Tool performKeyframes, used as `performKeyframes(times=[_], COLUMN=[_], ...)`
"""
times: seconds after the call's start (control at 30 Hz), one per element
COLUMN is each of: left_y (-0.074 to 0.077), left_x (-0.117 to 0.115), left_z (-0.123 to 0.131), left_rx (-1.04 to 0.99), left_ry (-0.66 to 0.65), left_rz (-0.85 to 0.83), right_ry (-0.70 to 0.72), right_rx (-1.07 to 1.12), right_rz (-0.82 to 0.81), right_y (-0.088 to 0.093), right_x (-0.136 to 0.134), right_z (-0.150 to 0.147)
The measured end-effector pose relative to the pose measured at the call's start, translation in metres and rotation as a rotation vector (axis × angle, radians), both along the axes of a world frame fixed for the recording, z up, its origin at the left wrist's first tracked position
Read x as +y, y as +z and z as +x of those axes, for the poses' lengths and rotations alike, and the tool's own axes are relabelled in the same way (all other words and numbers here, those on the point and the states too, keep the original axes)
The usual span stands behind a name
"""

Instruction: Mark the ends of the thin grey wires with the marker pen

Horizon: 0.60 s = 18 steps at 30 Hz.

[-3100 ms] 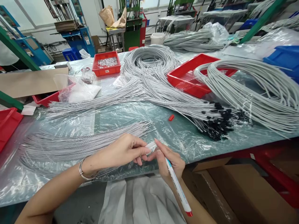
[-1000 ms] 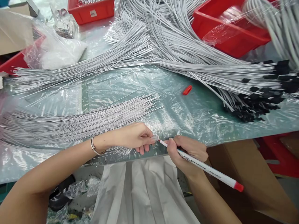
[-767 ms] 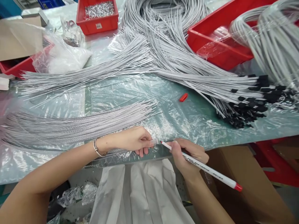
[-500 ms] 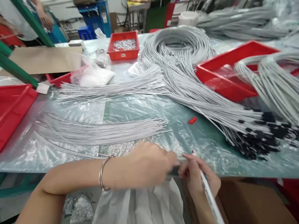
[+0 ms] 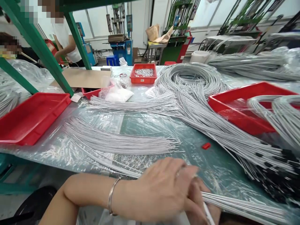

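Observation:
At the table's front edge my left hand [image 5: 161, 187], with a bangle on its wrist, is closed, its fingers curled down over my right hand. What its fingertips grip is hidden. My right hand [image 5: 199, 203] sits mostly behind it, closed around a thin bundle of grey wires [image 5: 241, 203] that reaches out to the right. A white strip [image 5: 207, 214] shows below the fingers; I cannot tell what it is. A few loose grey wires [image 5: 124, 170] run up to my left hand from the left. Beyond lies a flat spread of cut grey wires [image 5: 122, 142].
Coiled grey cables [image 5: 192, 78] trail to black connectors [image 5: 276, 178] at the right. Red trays [image 5: 35, 122] stand left and right [image 5: 253, 97]; a red bin [image 5: 142, 80] holds small metal parts. A small red piece [image 5: 206, 146] lies nearby. A person [image 5: 65, 43] stands behind green posts.
The view has tilted up and shifted left. My hands have come together, the left now covering much of the right. The grey wires now stretch rightward from my right hand.

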State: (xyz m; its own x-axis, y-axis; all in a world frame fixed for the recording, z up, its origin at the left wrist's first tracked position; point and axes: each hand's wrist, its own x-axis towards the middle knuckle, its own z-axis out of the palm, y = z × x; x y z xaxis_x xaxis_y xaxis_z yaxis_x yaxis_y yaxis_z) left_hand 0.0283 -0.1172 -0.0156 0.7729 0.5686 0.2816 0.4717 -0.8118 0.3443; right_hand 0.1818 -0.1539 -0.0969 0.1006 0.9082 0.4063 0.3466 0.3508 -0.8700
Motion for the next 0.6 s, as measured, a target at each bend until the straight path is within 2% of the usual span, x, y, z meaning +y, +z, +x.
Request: performKeyframes(times=[0.1, 0.17, 0.27, 0.37, 0.43, 0.5, 0.53, 0.6], left_y=[-0.005, -0.005, 0.007, 0.029, 0.043, 0.051, 0.053, 0.051], left_x=[0.003, 0.005, 0.006, 0.018, 0.041, 0.076, 0.098, 0.146], left_z=[-0.036, -0.056, -0.076, -0.086, -0.09, -0.093, -0.094, -0.096], left_rx=[0.206, 0.31, 0.35, 0.423, 0.492, 0.539, 0.563, 0.606], left_ry=[-0.016, -0.039, 0.015, 0.127, 0.216, 0.312, 0.371, 0.496], left_rz=[-0.163, -0.264, -0.279, -0.169, -0.093, -0.026, 0.006, 0.037], right_ry=[-0.03, -0.035, 0.025, 0.131, 0.25, 0.358, 0.387, 0.347], right_rx=[0.487, 0.732, 0.791, 0.669, 0.549, 0.463, 0.444, 0.479], right_rz=[-0.079, -0.17, -0.264, -0.266, -0.259, -0.261, -0.265, -0.279], right_y=[-0.001, -0.002, -0.008, -0.02, -0.029, -0.036, -0.039, -0.044], right_x=[0.002, 0.003, 0.004, 0.007, 0.01, 0.013, 0.014, 0.014], right_z=[-0.001, 0.001, 0.005, 0.008, 0.012, 0.017, 0.019, 0.02])
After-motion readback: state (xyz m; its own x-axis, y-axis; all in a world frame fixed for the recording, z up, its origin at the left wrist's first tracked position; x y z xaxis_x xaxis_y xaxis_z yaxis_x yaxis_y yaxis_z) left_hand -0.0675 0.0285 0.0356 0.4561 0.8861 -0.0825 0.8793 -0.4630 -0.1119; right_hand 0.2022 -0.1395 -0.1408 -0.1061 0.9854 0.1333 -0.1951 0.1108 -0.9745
